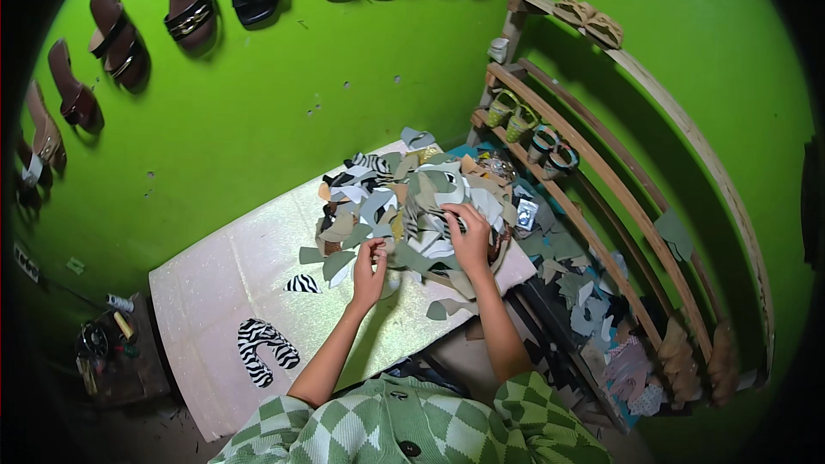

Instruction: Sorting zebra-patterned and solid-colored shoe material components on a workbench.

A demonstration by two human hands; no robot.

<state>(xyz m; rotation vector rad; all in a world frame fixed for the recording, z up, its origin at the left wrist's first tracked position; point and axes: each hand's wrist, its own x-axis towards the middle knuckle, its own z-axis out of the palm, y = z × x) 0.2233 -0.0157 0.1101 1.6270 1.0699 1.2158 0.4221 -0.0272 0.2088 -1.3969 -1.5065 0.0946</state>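
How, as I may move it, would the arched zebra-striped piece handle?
The arched zebra-striped piece looks thin, so probably light. Its narrow, curved arms may flop when lifted. Lying flat, it seems unlikely to roll.

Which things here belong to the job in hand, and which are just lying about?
Likely part of the job:
left hand, right hand
scrap pile
curved zebra-print piece, set apart
small zebra-print piece, set apart
pale table

Apparently just around:
wall sandals
rack sandals
white spool
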